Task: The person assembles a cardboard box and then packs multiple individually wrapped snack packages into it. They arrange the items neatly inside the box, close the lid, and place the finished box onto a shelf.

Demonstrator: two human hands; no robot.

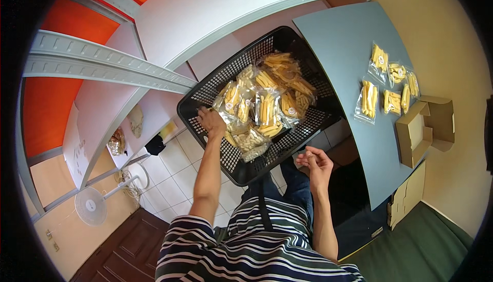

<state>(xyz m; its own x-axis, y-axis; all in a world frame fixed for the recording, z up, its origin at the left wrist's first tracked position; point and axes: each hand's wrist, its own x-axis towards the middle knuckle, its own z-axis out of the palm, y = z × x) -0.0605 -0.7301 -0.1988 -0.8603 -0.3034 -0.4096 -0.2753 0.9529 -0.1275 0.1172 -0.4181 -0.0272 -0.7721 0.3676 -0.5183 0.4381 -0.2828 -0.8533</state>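
Observation:
In front of me is a black perforated plastic basket (240, 178) holding several clear plastic packets. Many contain yellow stick-shaped snacks (266, 107); one near the front contains small pale pieces (250, 141). My left hand (212, 122) reaches over the basket's left side, its fingers down beside the packets. A bit of yellow shows by its fingertips, but I cannot tell whether it grips anything. My right hand (316, 166) hovers just outside the near right rim, fingers loosely bent and nothing visible in them.
To the right, a grey tabletop (346, 47) carries several snack packets (369, 99) and an open cardboard box (414, 135). A white shelf (231, 1) runs behind the basket, with a slotted metal post (111, 66) at left. A white fan (91, 205) stands on the tiled floor (181, 174).

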